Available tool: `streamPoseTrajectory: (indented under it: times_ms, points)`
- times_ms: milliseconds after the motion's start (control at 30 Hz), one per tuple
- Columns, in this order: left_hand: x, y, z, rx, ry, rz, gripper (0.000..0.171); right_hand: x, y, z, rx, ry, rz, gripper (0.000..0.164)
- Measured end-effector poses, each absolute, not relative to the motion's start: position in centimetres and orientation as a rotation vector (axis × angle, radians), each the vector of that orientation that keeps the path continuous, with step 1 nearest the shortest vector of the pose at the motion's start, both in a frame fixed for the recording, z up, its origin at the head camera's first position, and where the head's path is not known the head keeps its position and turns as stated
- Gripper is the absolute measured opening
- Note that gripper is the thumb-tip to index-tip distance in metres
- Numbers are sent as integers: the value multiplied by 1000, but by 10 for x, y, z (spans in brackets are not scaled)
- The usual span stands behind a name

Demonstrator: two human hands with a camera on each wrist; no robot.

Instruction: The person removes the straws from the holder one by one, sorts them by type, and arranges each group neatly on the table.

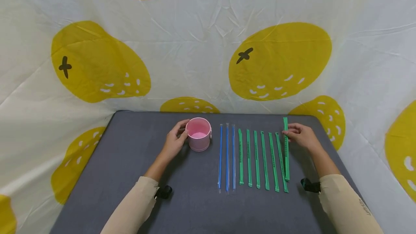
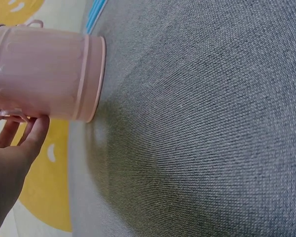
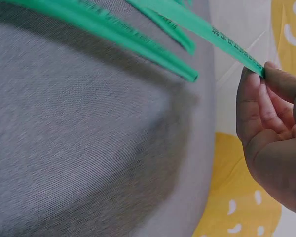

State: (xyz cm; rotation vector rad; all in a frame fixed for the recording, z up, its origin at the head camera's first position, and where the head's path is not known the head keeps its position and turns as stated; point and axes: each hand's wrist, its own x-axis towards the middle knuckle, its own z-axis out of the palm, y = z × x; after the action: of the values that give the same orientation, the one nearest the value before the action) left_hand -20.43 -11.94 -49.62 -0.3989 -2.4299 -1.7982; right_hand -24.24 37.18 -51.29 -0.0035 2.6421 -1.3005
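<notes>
My left hand [image 1: 174,141] grips the left side of a small pink bucket [image 1: 199,143], thumb in front and fingers behind. In the left wrist view the fingers meet the bucket [image 2: 44,74] beside its small side handle. My right hand [image 1: 303,136] pinches a green paper-wrapped straw [image 1: 286,154] between thumb and fingertips. The right wrist view shows that pinch at one end of the printed wrapper [image 3: 227,42]. This straw slants over the rightmost of several green wrapped straws [image 1: 256,158] lying in a row.
Between bucket and green row lie three blue straws [image 1: 227,158] in clear wrappers, side by side. A dark grey cloth-covered table [image 1: 136,161] carries everything. Behind it hangs a white curtain [image 1: 188,64] with yellow fruit shapes. Each wrist wears a black strap.
</notes>
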Motion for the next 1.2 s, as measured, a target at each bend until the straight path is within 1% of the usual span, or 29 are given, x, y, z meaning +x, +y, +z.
streamPoseTrajectory:
  times_ms: [233, 433, 1200]
  points:
    - [-205, -120, -498, -406, -2423, -1817, 43, -240, 383, -535, 25, 2629, -1217, 57]
    - [-205, -120, -498, -397, -2435, -1815, 43, -238, 385, -547, 92, 2566, -1263, 52]
    - [-205, -121, -496, -383, -2442, -1819, 44, -232, 377, -555, 226, 2620, -1151, 46]
